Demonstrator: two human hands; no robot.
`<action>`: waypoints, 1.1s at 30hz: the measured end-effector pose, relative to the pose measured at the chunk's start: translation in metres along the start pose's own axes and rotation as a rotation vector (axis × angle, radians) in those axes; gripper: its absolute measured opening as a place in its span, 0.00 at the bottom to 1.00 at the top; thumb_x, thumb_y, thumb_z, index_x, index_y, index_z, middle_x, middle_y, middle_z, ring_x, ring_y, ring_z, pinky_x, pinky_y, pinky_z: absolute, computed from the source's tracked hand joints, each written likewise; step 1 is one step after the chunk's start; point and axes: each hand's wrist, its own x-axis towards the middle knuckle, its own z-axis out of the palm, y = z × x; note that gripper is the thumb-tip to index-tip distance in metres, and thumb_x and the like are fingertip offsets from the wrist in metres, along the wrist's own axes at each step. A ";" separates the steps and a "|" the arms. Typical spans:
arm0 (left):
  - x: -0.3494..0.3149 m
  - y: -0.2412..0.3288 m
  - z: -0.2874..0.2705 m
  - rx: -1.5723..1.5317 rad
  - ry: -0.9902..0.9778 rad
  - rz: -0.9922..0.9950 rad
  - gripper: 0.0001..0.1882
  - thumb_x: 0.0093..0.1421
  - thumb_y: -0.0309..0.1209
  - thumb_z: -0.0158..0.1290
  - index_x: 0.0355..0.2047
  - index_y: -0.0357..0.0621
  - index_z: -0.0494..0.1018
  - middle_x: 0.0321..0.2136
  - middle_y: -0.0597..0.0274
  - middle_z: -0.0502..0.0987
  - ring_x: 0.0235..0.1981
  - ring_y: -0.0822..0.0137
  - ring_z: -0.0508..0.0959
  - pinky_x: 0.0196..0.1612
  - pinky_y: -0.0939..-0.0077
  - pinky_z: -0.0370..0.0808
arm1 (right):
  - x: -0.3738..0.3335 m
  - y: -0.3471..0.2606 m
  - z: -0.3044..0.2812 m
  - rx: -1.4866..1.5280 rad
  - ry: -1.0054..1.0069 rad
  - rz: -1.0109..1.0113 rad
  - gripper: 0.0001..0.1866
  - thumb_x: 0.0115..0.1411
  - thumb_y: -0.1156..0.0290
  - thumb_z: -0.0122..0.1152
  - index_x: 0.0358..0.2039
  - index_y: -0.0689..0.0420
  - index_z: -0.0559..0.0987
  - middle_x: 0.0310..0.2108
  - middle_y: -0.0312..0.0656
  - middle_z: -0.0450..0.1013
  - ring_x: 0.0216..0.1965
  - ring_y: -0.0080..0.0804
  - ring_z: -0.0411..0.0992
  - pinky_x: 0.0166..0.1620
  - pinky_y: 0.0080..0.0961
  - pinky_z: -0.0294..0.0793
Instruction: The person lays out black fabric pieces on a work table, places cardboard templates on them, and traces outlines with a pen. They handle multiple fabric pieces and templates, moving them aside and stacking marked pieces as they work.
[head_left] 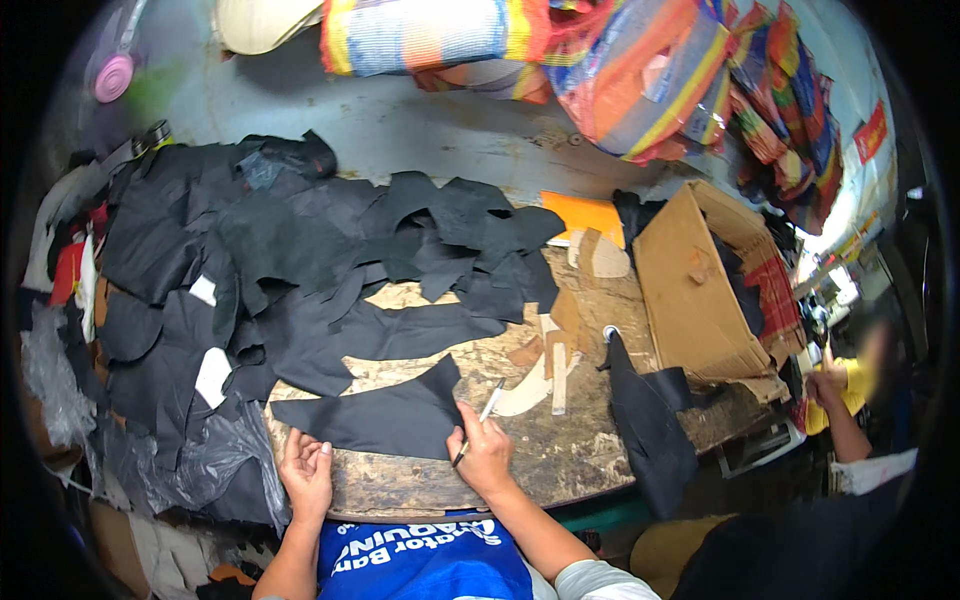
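- Black sheet [375,412], lower centre of the frame, lies across the near part of the table [580,470].
- Left hand [307,474] curls at its lower-left edge; whether this grip pinches it, I cannot tell.
- Right hand [484,452], at its right end, has a narrow grip around a white pen [494,396].
- Good handling likely means light pressure, sheet flat, pen clear of the surface.
- Farther, dark pieces [300,235] heap at upper left; keep edges from snagging.

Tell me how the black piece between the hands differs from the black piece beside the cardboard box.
The first piece lies flat on the table; the second piece hangs partly past its edge. The first piece stretches sideways; the second piece runs front to back. Both are black.
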 end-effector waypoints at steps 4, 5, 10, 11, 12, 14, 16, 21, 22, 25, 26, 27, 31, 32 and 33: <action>-0.011 0.008 -0.009 0.021 0.065 -0.019 0.37 0.57 0.16 0.50 0.64 0.37 0.47 0.43 0.56 0.66 0.36 0.74 0.70 0.40 0.84 0.70 | 0.000 0.001 0.000 0.009 0.044 -0.013 0.24 0.44 0.76 0.60 0.46 0.55 0.77 0.20 0.47 0.70 0.23 0.44 0.72 0.27 0.36 0.73; -0.014 0.010 -0.014 0.092 0.057 -0.032 0.38 0.57 0.16 0.50 0.65 0.41 0.45 0.43 0.55 0.66 0.36 0.74 0.70 0.39 0.84 0.71 | 0.000 0.001 0.000 -0.008 0.034 -0.006 0.23 0.44 0.76 0.60 0.45 0.54 0.77 0.20 0.46 0.70 0.23 0.43 0.72 0.27 0.36 0.72; -0.024 0.017 -0.024 0.231 0.000 -0.018 0.31 0.57 0.18 0.51 0.61 0.36 0.56 0.39 0.58 0.69 0.34 0.75 0.71 0.38 0.84 0.71 | 0.002 -0.003 -0.003 -0.014 -0.016 0.036 0.23 0.46 0.75 0.59 0.47 0.54 0.76 0.20 0.46 0.71 0.24 0.43 0.73 0.27 0.36 0.74; -0.024 0.019 -0.020 0.251 0.016 -0.042 0.29 0.57 0.18 0.51 0.59 0.35 0.59 0.38 0.59 0.70 0.34 0.75 0.71 0.38 0.84 0.71 | 0.002 -0.003 -0.005 -0.011 -0.058 0.069 0.23 0.47 0.74 0.59 0.47 0.54 0.75 0.21 0.47 0.71 0.24 0.44 0.74 0.28 0.36 0.74; -0.023 0.022 -0.016 0.292 -0.008 0.010 0.25 0.57 0.18 0.51 0.56 0.34 0.62 0.36 0.60 0.71 0.33 0.75 0.71 0.38 0.84 0.71 | 0.002 -0.004 -0.007 -0.015 -0.114 0.098 0.23 0.48 0.73 0.58 0.48 0.55 0.75 0.22 0.48 0.72 0.25 0.45 0.74 0.29 0.37 0.75; -0.022 0.030 -0.001 0.366 -0.054 0.100 0.19 0.56 0.18 0.52 0.49 0.32 0.69 0.33 0.60 0.72 0.32 0.74 0.72 0.38 0.83 0.71 | 0.002 -0.002 -0.014 0.034 -0.295 0.233 0.25 0.51 0.69 0.56 0.52 0.56 0.71 0.28 0.54 0.73 0.29 0.53 0.75 0.34 0.44 0.75; -0.021 0.042 0.016 0.505 -0.186 0.299 0.17 0.51 0.19 0.56 0.43 0.33 0.72 0.34 0.54 0.75 0.34 0.63 0.76 0.41 0.73 0.73 | 0.001 0.000 -0.023 0.046 -0.437 0.291 0.26 0.53 0.68 0.55 0.55 0.56 0.68 0.32 0.58 0.73 0.31 0.58 0.74 0.35 0.49 0.74; -0.017 0.050 0.055 0.968 -0.777 0.355 0.32 0.49 0.52 0.60 0.52 0.50 0.71 0.61 0.46 0.59 0.65 0.47 0.53 0.59 0.29 0.37 | -0.004 0.005 -0.035 0.051 -0.390 0.309 0.27 0.54 0.65 0.57 0.54 0.57 0.68 0.33 0.58 0.73 0.32 0.57 0.74 0.37 0.47 0.74; -0.019 0.048 0.059 1.106 -0.884 0.303 0.36 0.49 0.58 0.56 0.54 0.53 0.70 0.62 0.46 0.56 0.66 0.47 0.50 0.59 0.27 0.35 | -0.004 0.005 -0.035 0.017 -0.367 0.310 0.26 0.54 0.65 0.58 0.54 0.56 0.69 0.33 0.58 0.74 0.32 0.55 0.74 0.36 0.46 0.74; -0.024 0.040 0.062 1.228 -0.880 0.414 0.36 0.50 0.60 0.54 0.55 0.55 0.70 0.63 0.47 0.56 0.66 0.47 0.50 0.58 0.25 0.34 | 0.003 0.008 -0.039 0.015 -0.117 0.169 0.23 0.52 0.68 0.61 0.49 0.58 0.73 0.33 0.55 0.74 0.30 0.53 0.74 0.37 0.43 0.74; -0.024 0.038 0.061 1.214 -0.879 0.404 0.36 0.50 0.61 0.54 0.55 0.56 0.70 0.62 0.47 0.56 0.66 0.47 0.50 0.58 0.25 0.34 | 0.007 0.007 -0.042 0.030 0.002 0.106 0.21 0.51 0.70 0.63 0.47 0.59 0.75 0.32 0.55 0.74 0.30 0.53 0.74 0.38 0.42 0.75; -0.023 0.037 0.060 1.207 -0.860 0.406 0.36 0.50 0.61 0.54 0.54 0.56 0.71 0.62 0.48 0.57 0.66 0.47 0.50 0.57 0.25 0.34 | 0.014 0.007 -0.048 0.065 0.113 0.021 0.16 0.54 0.75 0.62 0.45 0.61 0.76 0.31 0.52 0.76 0.27 0.46 0.75 0.35 0.36 0.76; -0.020 0.035 0.058 1.134 -0.838 0.375 0.33 0.49 0.60 0.55 0.51 0.57 0.74 0.61 0.50 0.60 0.65 0.48 0.52 0.58 0.25 0.34 | 0.030 -0.022 -0.098 0.563 0.096 0.090 0.11 0.60 0.82 0.50 0.43 0.67 0.74 0.21 0.45 0.76 0.22 0.29 0.76 0.29 0.23 0.76; -0.019 0.036 0.058 1.123 -0.825 0.368 0.33 0.48 0.60 0.56 0.50 0.56 0.74 0.61 0.50 0.60 0.65 0.48 0.53 0.58 0.26 0.34 | 0.032 -0.033 -0.119 0.573 0.058 -0.035 0.14 0.55 0.86 0.52 0.43 0.69 0.75 0.24 0.45 0.77 0.24 0.35 0.76 0.30 0.30 0.75; -0.019 0.036 0.059 1.115 -0.821 0.363 0.33 0.48 0.59 0.57 0.50 0.56 0.75 0.60 0.51 0.61 0.65 0.48 0.53 0.58 0.26 0.34 | 0.040 -0.042 -0.132 0.709 0.089 -0.262 0.11 0.56 0.87 0.47 0.40 0.67 0.74 0.23 0.47 0.76 0.24 0.36 0.77 0.32 0.30 0.77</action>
